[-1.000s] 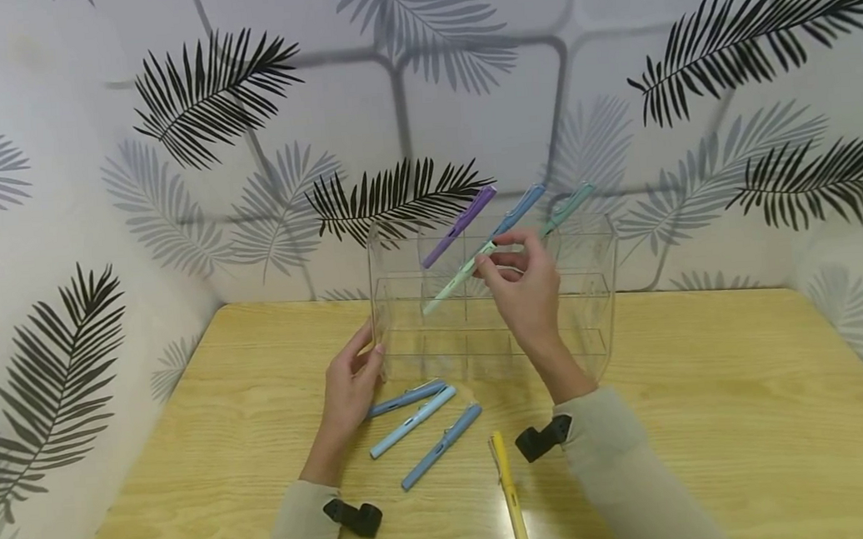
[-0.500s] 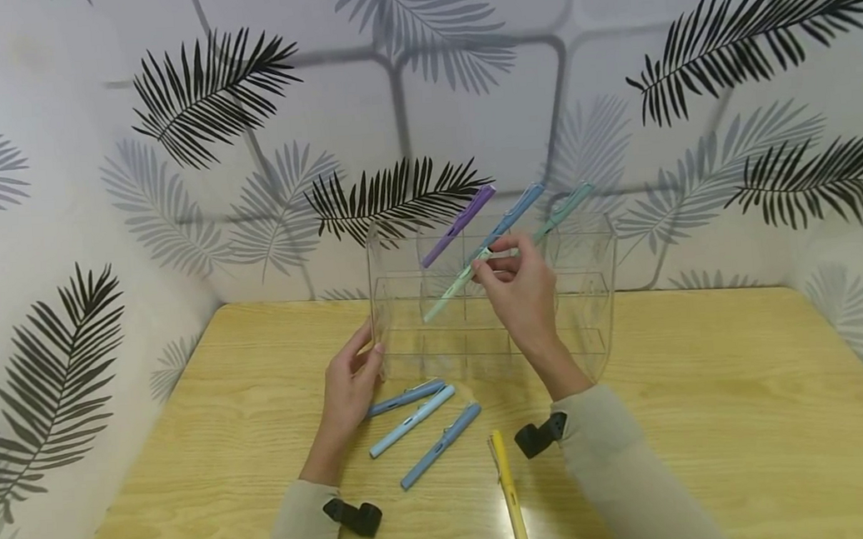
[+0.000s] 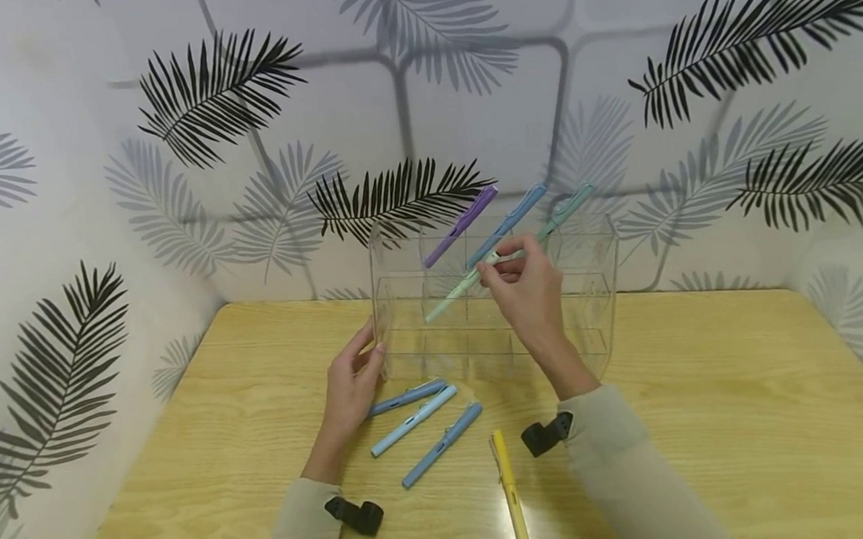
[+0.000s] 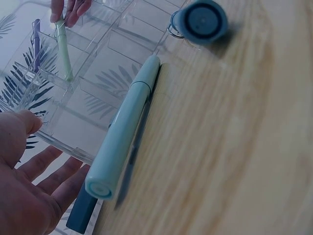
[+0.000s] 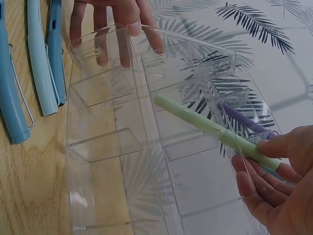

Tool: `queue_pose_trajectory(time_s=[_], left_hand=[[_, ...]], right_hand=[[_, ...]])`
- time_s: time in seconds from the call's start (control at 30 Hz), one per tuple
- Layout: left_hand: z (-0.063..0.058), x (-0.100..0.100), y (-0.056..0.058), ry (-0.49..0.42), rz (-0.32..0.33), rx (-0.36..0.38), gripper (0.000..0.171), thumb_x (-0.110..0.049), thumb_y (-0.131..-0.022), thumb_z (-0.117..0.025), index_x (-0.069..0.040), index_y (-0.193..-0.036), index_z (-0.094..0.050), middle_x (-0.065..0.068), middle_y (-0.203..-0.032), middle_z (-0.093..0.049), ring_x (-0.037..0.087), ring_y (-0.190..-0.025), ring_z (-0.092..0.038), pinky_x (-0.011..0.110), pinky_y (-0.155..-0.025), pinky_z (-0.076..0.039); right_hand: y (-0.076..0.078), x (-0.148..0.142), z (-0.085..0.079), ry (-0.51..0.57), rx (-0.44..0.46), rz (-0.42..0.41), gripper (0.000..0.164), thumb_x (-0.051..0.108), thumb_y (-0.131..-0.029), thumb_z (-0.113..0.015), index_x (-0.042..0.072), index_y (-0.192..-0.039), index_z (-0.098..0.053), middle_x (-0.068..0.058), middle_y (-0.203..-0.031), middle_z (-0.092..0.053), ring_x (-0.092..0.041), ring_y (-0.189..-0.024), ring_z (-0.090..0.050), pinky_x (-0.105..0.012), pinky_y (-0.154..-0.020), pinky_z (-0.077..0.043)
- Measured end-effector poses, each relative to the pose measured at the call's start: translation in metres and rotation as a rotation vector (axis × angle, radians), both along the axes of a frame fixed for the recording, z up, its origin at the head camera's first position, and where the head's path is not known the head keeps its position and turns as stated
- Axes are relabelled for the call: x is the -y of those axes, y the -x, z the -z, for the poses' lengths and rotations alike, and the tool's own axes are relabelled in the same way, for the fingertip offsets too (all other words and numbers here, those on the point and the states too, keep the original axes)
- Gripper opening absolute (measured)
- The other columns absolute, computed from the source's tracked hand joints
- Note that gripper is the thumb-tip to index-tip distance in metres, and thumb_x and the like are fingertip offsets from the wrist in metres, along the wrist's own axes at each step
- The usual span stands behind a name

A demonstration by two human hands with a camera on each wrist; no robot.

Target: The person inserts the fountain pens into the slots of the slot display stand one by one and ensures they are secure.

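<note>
A clear acrylic pen organizer (image 3: 444, 344) with several compartments stands on the table. My right hand (image 3: 527, 292) pinches a pale green pen (image 3: 452, 297) near its upper end. The pen slants, its lower end at the middle tier's left part, also seen in the right wrist view as the green pen (image 5: 195, 117). My left hand (image 3: 350, 388) holds the organizer's left side, thumb at the front edge and fingers along the outer wall. In the top tier lean a purple pen (image 3: 459, 227), a blue pen (image 3: 507, 224) and a teal pen (image 3: 566, 210), the last partly behind my right hand.
On the table before the organizer lie a dark blue pen (image 3: 408, 397), a light blue pen (image 3: 414, 421) and a blue-grey pen (image 3: 442, 444). Nearer the front lies a yellow pen (image 3: 513, 498). A leaf-patterned wall (image 3: 481, 116) rises behind the table.
My right hand has lowered slightly with the pale green pen, and more of the blue pen behind it shows. My left hand stays at the organizer's side.
</note>
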State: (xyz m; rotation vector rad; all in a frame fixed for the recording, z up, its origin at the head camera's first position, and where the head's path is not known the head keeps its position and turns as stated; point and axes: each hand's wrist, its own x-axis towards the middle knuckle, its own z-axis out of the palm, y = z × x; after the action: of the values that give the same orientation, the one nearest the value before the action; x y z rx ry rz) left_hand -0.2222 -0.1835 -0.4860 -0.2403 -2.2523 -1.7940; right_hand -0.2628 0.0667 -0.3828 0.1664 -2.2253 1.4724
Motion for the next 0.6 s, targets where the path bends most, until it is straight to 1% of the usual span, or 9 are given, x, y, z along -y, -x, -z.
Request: queue_pose_trajectory(time_s=[0.2,0.3,0.37,0.43,0.53,0.6], left_hand=[[0.0,-0.001,0.0,-0.004,0.001,0.012,0.046,-0.007,-0.106,-0.058,-0.011,-0.151,-0.053,0.015,-0.147,-0.056,0.044,-0.117,-0.064,0.037,-0.066,-0.059],[0.0,-0.002,0.0,-0.003,0.002,0.014,0.046,-0.006,-0.105,-0.057,-0.009,-0.151,-0.052,0.017,-0.147,-0.056,0.044,-0.117,-0.063,0.037,-0.067,-0.059],[0.001,-0.002,0.0,-0.004,-0.001,0.018,0.047,-0.005,-0.105,-0.058,-0.009,-0.151,-0.052,0.017,-0.147,-0.056,0.044,-0.118,-0.064,0.037,-0.067,-0.059],[0.001,-0.002,0.0,-0.004,-0.004,0.019,0.047,-0.005,-0.105,-0.058,-0.009,-0.151,-0.053,0.017,-0.146,-0.056,0.043,-0.118,-0.064,0.036,-0.067,-0.059],[0.001,-0.001,0.0,0.0,-0.007,0.018,0.047,-0.007,-0.105,-0.058,-0.011,-0.151,-0.053,0.016,-0.146,-0.057,0.043,-0.118,-0.064,0.038,-0.067,-0.059],[0.001,0.0,0.0,0.005,-0.008,0.011,0.046,-0.008,-0.105,-0.058,-0.011,-0.151,-0.053,0.015,-0.146,-0.057,0.042,-0.119,-0.064,0.04,-0.069,-0.06]], right_hand=[[-0.002,-0.007,0.003,-0.028,-0.018,0.001,0.03,0.014,-0.095,-0.076,-0.001,-0.115,-0.06,-0.017,-0.093,-0.075,-0.029,-0.081,-0.075,-0.044,-0.073,-0.061],[-0.004,-0.013,0.002,-0.032,-0.039,0.023,0.031,0.014,-0.094,-0.076,-0.002,-0.115,-0.06,-0.018,-0.094,-0.075,-0.03,-0.084,-0.074,-0.043,-0.074,-0.061],[-0.006,-0.017,0.001,-0.02,-0.064,0.035,0.03,0.013,-0.094,-0.077,-0.003,-0.113,-0.061,-0.017,-0.094,-0.075,-0.028,-0.084,-0.074,-0.038,-0.074,-0.061],[-0.009,-0.02,0.0,0.012,-0.089,0.033,0.027,0.011,-0.093,-0.076,-0.003,-0.111,-0.062,-0.016,-0.092,-0.074,-0.027,-0.083,-0.073,-0.03,-0.073,-0.06],[-0.016,-0.026,0.0,0.076,-0.127,-0.007,0.022,0.007,-0.094,-0.074,-0.005,-0.108,-0.063,-0.016,-0.09,-0.073,-0.028,-0.08,-0.072,-0.02,-0.069,-0.057],[-0.021,-0.029,0.001,0.112,-0.135,-0.044,0.019,0.005,-0.095,-0.073,-0.005,-0.108,-0.062,-0.017,-0.09,-0.073,-0.029,-0.078,-0.071,-0.018,-0.066,-0.056]])
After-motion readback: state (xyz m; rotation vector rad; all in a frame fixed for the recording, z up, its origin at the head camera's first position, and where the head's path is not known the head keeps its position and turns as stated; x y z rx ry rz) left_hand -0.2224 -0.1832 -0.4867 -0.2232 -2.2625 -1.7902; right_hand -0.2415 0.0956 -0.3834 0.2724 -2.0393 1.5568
